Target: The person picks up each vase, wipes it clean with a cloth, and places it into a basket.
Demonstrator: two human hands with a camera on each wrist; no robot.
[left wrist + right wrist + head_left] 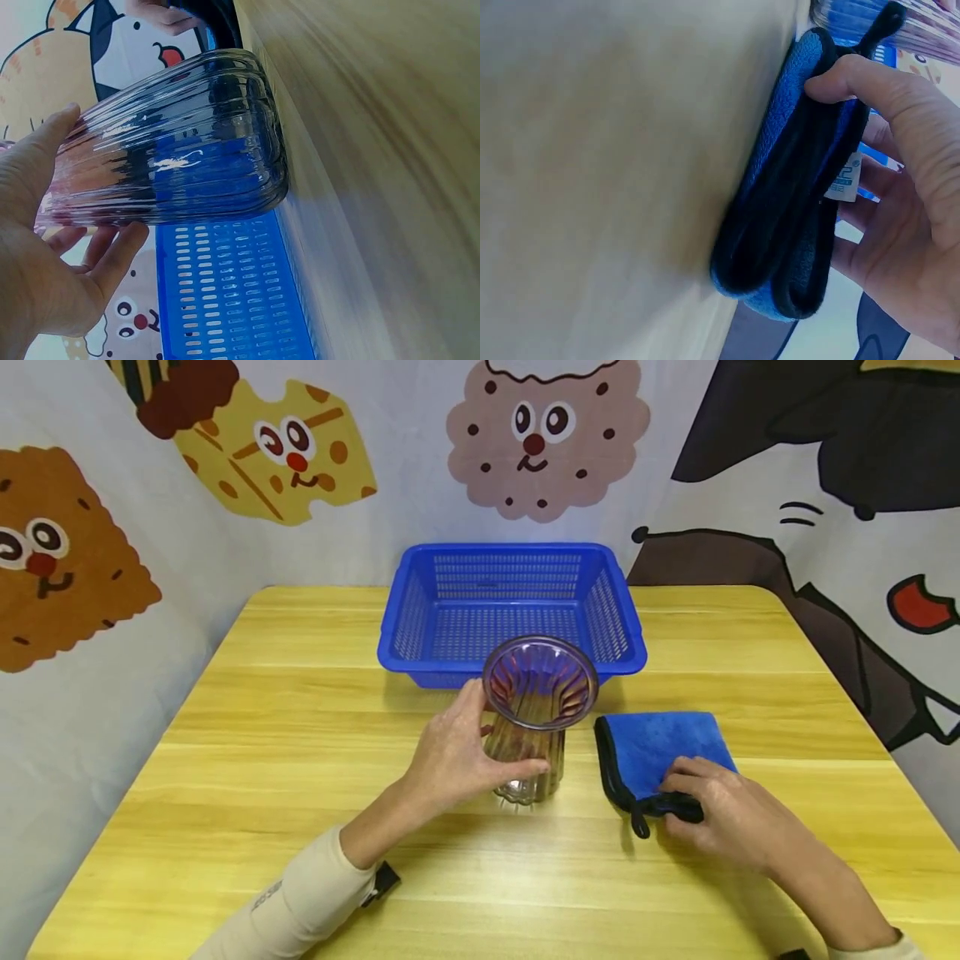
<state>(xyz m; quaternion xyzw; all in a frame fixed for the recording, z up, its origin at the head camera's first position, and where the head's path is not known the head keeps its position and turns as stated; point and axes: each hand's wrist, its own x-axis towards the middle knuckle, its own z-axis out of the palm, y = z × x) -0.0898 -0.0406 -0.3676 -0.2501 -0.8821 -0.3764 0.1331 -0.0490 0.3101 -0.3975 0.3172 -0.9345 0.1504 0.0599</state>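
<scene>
A ribbed clear glass vase (528,760) with a flared, purple-tinted rim is upright near the table's middle. My left hand (461,752) grips it from the left, thumb on the near side and fingers round the far side. In the left wrist view the vase (172,150) has its base close to the tabletop; whether it touches is unclear. To its right lies a folded blue cloth (667,743) with black edging and a hanging loop. My right hand (723,810) pinches the cloth's near edge, thumb below and fingers on top. A white tag (845,180) shows at its folds.
Behind the vase a blue plastic basket (513,670) with slotted walls stands at the table's back. The wooden tabletop (262,735) ends at a white cloth backdrop (412,460) printed with cartoon figures.
</scene>
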